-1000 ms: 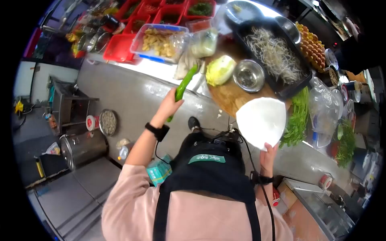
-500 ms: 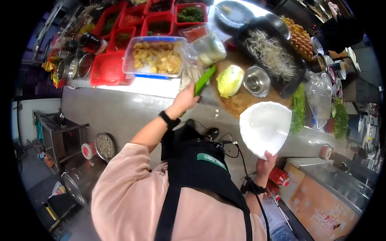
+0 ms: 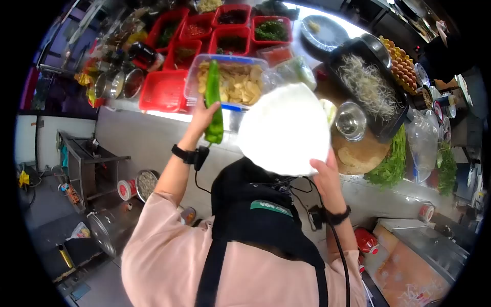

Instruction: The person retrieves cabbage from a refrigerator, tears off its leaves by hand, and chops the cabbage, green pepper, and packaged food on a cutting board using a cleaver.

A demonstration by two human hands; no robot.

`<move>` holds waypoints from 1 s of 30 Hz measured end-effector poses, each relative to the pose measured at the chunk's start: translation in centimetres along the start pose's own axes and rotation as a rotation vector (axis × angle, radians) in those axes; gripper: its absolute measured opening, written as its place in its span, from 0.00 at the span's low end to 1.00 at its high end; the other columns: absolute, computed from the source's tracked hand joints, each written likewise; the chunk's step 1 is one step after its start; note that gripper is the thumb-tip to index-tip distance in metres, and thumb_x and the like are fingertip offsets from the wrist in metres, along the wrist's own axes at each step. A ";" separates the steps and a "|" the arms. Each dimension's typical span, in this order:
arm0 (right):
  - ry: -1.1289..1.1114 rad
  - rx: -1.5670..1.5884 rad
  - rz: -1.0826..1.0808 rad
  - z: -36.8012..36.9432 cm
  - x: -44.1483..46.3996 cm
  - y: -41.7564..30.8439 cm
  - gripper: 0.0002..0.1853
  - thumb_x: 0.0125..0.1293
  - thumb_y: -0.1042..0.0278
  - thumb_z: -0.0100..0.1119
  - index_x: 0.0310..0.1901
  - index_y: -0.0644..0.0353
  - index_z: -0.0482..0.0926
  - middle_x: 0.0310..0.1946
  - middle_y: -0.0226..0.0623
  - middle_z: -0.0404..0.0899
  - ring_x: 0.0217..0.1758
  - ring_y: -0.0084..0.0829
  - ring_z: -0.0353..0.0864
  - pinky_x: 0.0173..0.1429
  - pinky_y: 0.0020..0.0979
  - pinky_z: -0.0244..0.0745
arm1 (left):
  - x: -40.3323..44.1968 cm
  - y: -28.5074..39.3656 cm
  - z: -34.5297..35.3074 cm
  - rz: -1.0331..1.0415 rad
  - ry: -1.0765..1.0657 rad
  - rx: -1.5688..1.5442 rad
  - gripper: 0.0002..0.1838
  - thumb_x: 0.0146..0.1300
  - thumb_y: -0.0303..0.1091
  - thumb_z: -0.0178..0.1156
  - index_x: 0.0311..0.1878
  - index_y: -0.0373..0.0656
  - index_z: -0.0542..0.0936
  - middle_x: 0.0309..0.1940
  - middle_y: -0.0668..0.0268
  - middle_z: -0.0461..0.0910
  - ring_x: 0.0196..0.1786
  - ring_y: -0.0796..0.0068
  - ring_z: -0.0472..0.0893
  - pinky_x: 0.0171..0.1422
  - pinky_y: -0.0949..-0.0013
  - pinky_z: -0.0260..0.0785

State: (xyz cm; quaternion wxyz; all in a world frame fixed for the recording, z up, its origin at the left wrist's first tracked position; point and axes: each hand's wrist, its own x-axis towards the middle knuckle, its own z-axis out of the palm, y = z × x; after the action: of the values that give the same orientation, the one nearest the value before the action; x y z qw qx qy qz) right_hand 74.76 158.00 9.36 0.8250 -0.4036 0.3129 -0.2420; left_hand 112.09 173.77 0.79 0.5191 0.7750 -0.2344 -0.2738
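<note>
Below and right of the frame's centre, the right hand (image 3: 328,179) pinches the lower right edge of a white dish (image 3: 286,130). Left of centre, the left hand (image 3: 202,116) is curled around a long green pepper (image 3: 212,89). To the dish's right lies a wooden board (image 3: 360,153) with a small round bowl (image 3: 351,121). Behind the pepper's upper end sits a clear box (image 3: 238,107) of pale slices. Farther off, red tubs (image 3: 163,92) fill the upper left; at upper right, a black tray (image 3: 387,131) holds what look like bean sprouts (image 3: 365,82).
</note>
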 end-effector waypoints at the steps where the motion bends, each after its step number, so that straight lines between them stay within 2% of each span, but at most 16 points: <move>1: -0.021 0.007 0.008 2.1 2.3 0.5 0.37 0.57 0.83 0.51 0.72 0.67 0.57 0.65 0.44 0.69 0.67 0.36 0.70 0.71 0.35 0.67 | 0.6 0.6 -1.3 0.045 0.042 0.060 0.34 0.64 0.37 0.64 0.69 0.38 0.61 0.52 0.50 0.78 0.53 0.61 0.80 0.55 0.61 0.75; 4: -0.054 -0.002 0.093 7.0 8.3 2.7 0.31 0.60 0.83 0.50 0.68 0.65 0.62 0.58 0.42 0.74 0.58 0.32 0.76 0.61 0.32 0.75 | 3.8 -1.5 -5.3 0.032 0.045 0.147 0.36 0.65 0.37 0.62 0.72 0.38 0.58 0.54 0.46 0.77 0.54 0.55 0.81 0.57 0.59 0.75; 6: -0.085 -0.055 0.127 9.3 12.9 4.6 0.27 0.61 0.83 0.50 0.64 0.62 0.65 0.52 0.39 0.76 0.50 0.29 0.79 0.51 0.29 0.79 | 6.3 -1.0 -6.8 0.037 0.094 0.349 0.31 0.65 0.34 0.62 0.67 0.35 0.63 0.55 0.49 0.77 0.54 0.61 0.80 0.54 0.63 0.74; 9: -0.098 -0.073 0.169 13.1 18.5 5.5 0.32 0.64 0.87 0.47 0.70 0.60 0.60 0.64 0.46 0.70 0.65 0.44 0.74 0.60 0.44 0.80 | 11.1 -3.0 -8.1 0.033 0.068 0.449 0.38 0.65 0.40 0.60 0.74 0.39 0.55 0.59 0.38 0.74 0.61 0.41 0.77 0.64 0.53 0.70; 10: -0.098 -0.075 0.239 14.3 19.7 4.6 0.33 0.64 0.88 0.47 0.71 0.59 0.59 0.64 0.46 0.69 0.65 0.43 0.73 0.60 0.45 0.80 | 13.2 -5.4 -8.4 0.039 0.061 0.311 0.37 0.66 0.40 0.60 0.73 0.38 0.58 0.61 0.38 0.73 0.63 0.41 0.75 0.65 0.54 0.69; 11: -0.088 -0.076 0.317 15.1 20.4 4.0 0.34 0.64 0.88 0.46 0.72 0.58 0.58 0.64 0.47 0.69 0.66 0.43 0.73 0.60 0.45 0.81 | 13.6 -3.5 -8.3 -0.094 0.032 0.350 0.35 0.65 0.38 0.61 0.72 0.37 0.61 0.61 0.39 0.73 0.63 0.44 0.76 0.65 0.54 0.69; 13: -0.089 -0.109 0.296 15.1 22.3 5.4 0.33 0.63 0.88 0.46 0.71 0.60 0.58 0.64 0.49 0.69 0.64 0.46 0.74 0.60 0.46 0.81 | 13.5 -0.5 -8.1 -0.110 -0.034 0.324 0.34 0.65 0.38 0.61 0.71 0.37 0.61 0.61 0.40 0.74 0.63 0.48 0.76 0.65 0.55 0.69; 17: -0.134 -0.172 0.188 13.9 24.8 8.4 0.33 0.62 0.88 0.46 0.70 0.62 0.57 0.62 0.52 0.69 0.62 0.50 0.75 0.56 0.50 0.84 | 15.8 -3.4 -8.9 0.037 -0.007 0.420 0.35 0.64 0.38 0.63 0.70 0.35 0.62 0.56 0.43 0.78 0.59 0.49 0.80 0.63 0.55 0.70; 18: -0.182 -0.192 0.225 13.6 25.0 8.3 0.33 0.64 0.88 0.46 0.71 0.61 0.57 0.63 0.51 0.69 0.63 0.50 0.75 0.57 0.49 0.84 | 17.0 -6.4 -9.4 0.105 0.005 0.417 0.34 0.64 0.39 0.63 0.68 0.34 0.63 0.54 0.44 0.78 0.55 0.49 0.81 0.61 0.56 0.72; 20: -0.186 -0.103 0.318 12.7 25.5 9.7 0.32 0.66 0.86 0.46 0.72 0.60 0.56 0.63 0.49 0.69 0.62 0.48 0.75 0.57 0.48 0.84 | 15.4 -2.4 -9.3 -0.139 -0.102 0.349 0.29 0.67 0.40 0.60 0.65 0.33 0.64 0.54 0.45 0.78 0.53 0.52 0.81 0.55 0.57 0.74; 22: -0.136 -0.022 0.331 12.4 25.6 10.8 0.31 0.67 0.83 0.48 0.71 0.61 0.57 0.60 0.49 0.71 0.59 0.45 0.78 0.54 0.45 0.85 | 16.0 -5.5 -9.6 0.077 -0.108 0.338 0.29 0.66 0.31 0.60 0.66 0.32 0.63 0.55 0.45 0.76 0.56 0.52 0.78 0.61 0.57 0.70; 24: -0.098 -0.021 0.334 11.9 25.2 8.7 0.30 0.66 0.82 0.50 0.69 0.62 0.59 0.57 0.49 0.72 0.56 0.44 0.79 0.51 0.42 0.86 | 15.5 -5.1 -9.1 0.316 -0.028 0.631 0.36 0.64 0.29 0.61 0.72 0.33 0.58 0.65 0.40 0.66 0.66 0.43 0.69 0.70 0.54 0.63; 26: -0.193 -0.218 0.420 11.0 24.2 6.8 0.27 0.67 0.77 0.56 0.67 0.63 0.62 0.52 0.45 0.77 0.53 0.35 0.79 0.44 0.29 0.84 | 15.2 -4.1 -8.9 0.286 -0.083 0.684 0.37 0.64 0.30 0.61 0.73 0.33 0.57 0.66 0.40 0.63 0.67 0.41 0.68 0.71 0.54 0.63; 27: -0.281 -0.310 0.388 9.8 23.4 5.6 0.29 0.68 0.71 0.60 0.69 0.62 0.63 0.49 0.41 0.79 0.53 0.30 0.79 0.45 0.25 0.79 | 15.0 -3.4 -9.1 0.259 -0.111 0.739 0.38 0.64 0.31 0.61 0.74 0.33 0.56 0.68 0.39 0.61 0.68 0.40 0.66 0.72 0.53 0.62; 29: -0.241 -0.375 0.335 6.2 20.8 2.3 0.36 0.68 0.67 0.64 0.74 0.61 0.59 0.56 0.43 0.78 0.56 0.32 0.78 0.58 0.32 0.77 | 14.5 -1.1 -9.4 0.179 -0.194 0.737 0.39 0.64 0.33 0.62 0.74 0.34 0.56 0.69 0.39 0.59 0.69 0.39 0.65 0.73 0.54 0.61; 30: -0.257 -0.516 0.295 5.6 18.9 -2.1 0.33 0.68 0.68 0.63 0.71 0.62 0.63 0.57 0.44 0.78 0.57 0.33 0.79 0.60 0.33 0.77 | 14.8 -1.7 -9.9 0.195 -0.219 0.735 0.38 0.64 0.34 0.62 0.74 0.34 0.56 0.69 0.39 0.59 0.70 0.39 0.64 0.73 0.53 0.62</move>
State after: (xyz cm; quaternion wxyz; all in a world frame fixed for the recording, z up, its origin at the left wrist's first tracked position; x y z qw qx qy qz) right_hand 91.44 147.37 7.73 0.7544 -0.5769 0.3124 0.0202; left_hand 129.80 171.48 -0.35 0.2024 0.8495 -0.4433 -0.2023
